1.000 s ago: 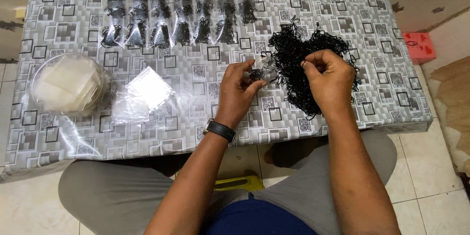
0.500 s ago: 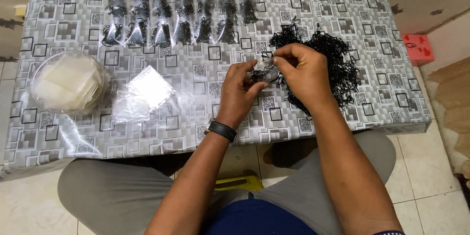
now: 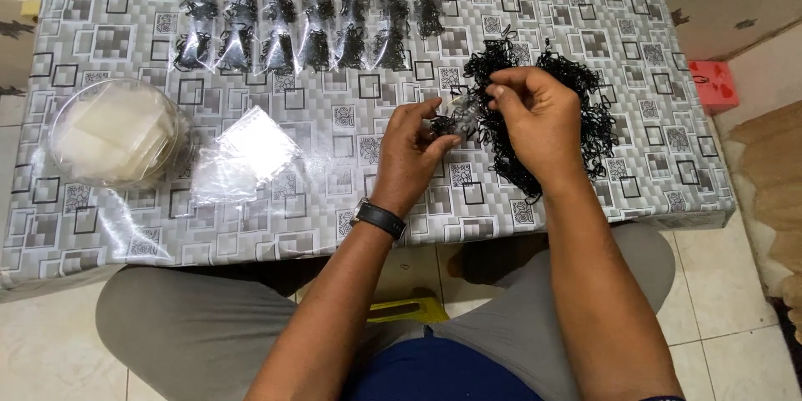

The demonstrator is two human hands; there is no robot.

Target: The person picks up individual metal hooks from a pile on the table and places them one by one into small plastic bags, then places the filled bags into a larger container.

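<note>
Hands meet over the middle-right of the surface [image 3: 125, 225], which has a grey patterned cover of squares. Left hand [image 3: 413, 159] comes up from the near edge, wrist straight, black watch [image 3: 380, 219] on it, palm turned right, thumb and forefinger pinched together on a small clear bag [image 3: 461, 110] that already has some black bands in it. Right hand [image 3: 535, 121] reaches in from the near right, forearm angled up and left, wrist bent slightly, back of hand facing up, fingers curled with thumb and forefinger tips closed together at the bag's top edge; looks like a few black bands are pinched there, too small to tell for sure. Both hands touch at the bag, held just above the surface. Right hand sits over a loose pile of black bands [image 3: 585, 117], which spreads right and near of it on the surface. Far side of the surface: row of filled clear bags [image 3: 309, 33] with black bands inside, laid side by side, well apart from the hands. Left of the hands: flat stack of empty clear bags [image 3: 246, 154], and further left a round clear container [image 3: 113, 134] with pale sheets inside. Person seated, grey trousers, knees under the near edge, tiled floor [image 3: 735, 317] below, red box [image 3: 718, 83] on the floor at far right.
</note>
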